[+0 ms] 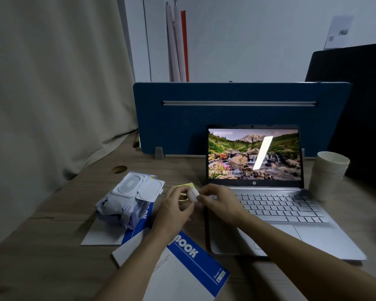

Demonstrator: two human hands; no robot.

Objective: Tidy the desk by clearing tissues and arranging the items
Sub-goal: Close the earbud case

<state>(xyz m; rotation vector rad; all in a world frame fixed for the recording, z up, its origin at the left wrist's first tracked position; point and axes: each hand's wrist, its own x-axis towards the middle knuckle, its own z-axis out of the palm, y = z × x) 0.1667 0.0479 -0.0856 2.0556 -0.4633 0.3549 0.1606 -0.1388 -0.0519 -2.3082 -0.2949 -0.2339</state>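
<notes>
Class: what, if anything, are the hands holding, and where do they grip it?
A small white object, pinched from both sides between left hand and right hand fingers; what it is cannot be told.

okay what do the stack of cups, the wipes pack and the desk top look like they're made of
Stack of cups: probably paper, matte off-white with thin rolled rims. Wipes pack: soft plastic film, crinkled and slightly glossy, with a rigid white plastic flip lid standing open. Desk top: wood or wood-look laminate, matte brown with visible grain; which one is unclear.
</notes>
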